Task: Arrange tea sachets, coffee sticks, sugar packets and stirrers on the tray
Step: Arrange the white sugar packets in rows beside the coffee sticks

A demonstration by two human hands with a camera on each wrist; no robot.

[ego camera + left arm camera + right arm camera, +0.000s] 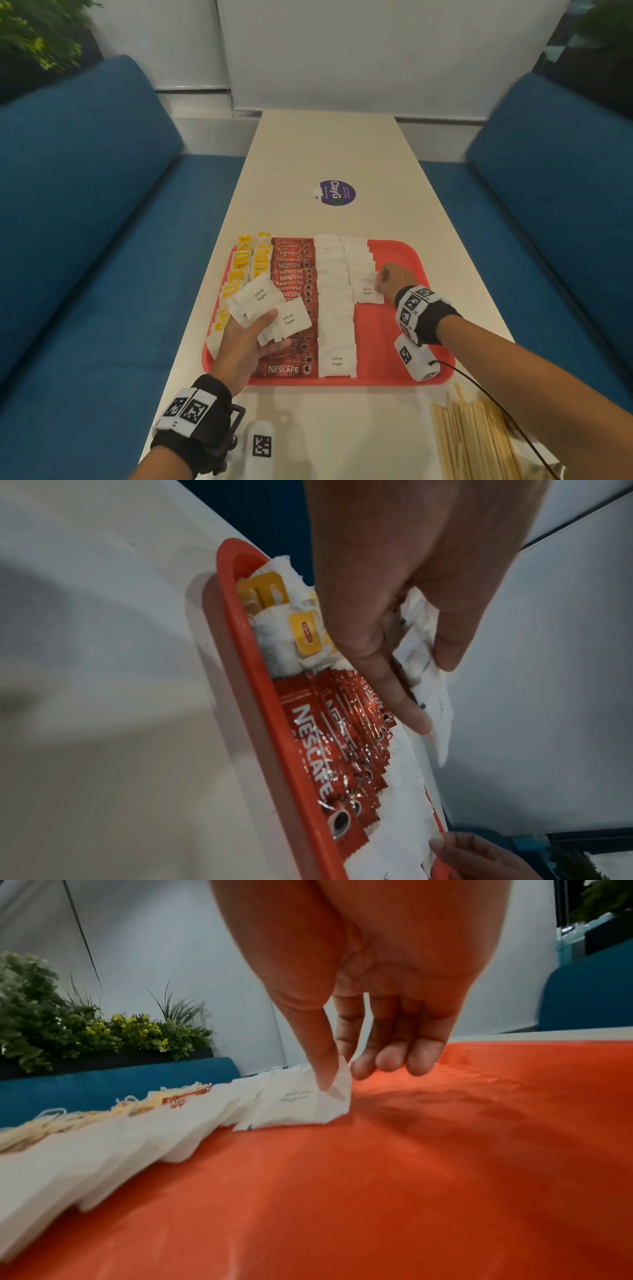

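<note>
Several sugar packets (274, 308) sit fanned in the left hand (245, 346), thumb curled over them and fingers beneath, apparently as a ready supply so the other hand can lay them down one at a time. Over on the tray (404, 329), the right hand (388, 279) pinches the corner of a single packet (367, 294) between thumb and forefinger, the remaining fingers (421, 1058) hanging loosely curled just beside it; that packet lies at the near end of a second white column, overlapping the one behind, which suggests each is set shingle-fashion to keep the rows tidy. Left of the pinching fingers run a full column of sugar, then red coffee sticks (293, 274), then tea sachets (246, 263) with yellow tags. Legible print reads "White Sugar" on the packets and "NESCAFE" on the sticks, "CLASSIC" below it on the nearest. Wooden stirrers (472, 442) wait off the tray, near the right forearm.
</note>
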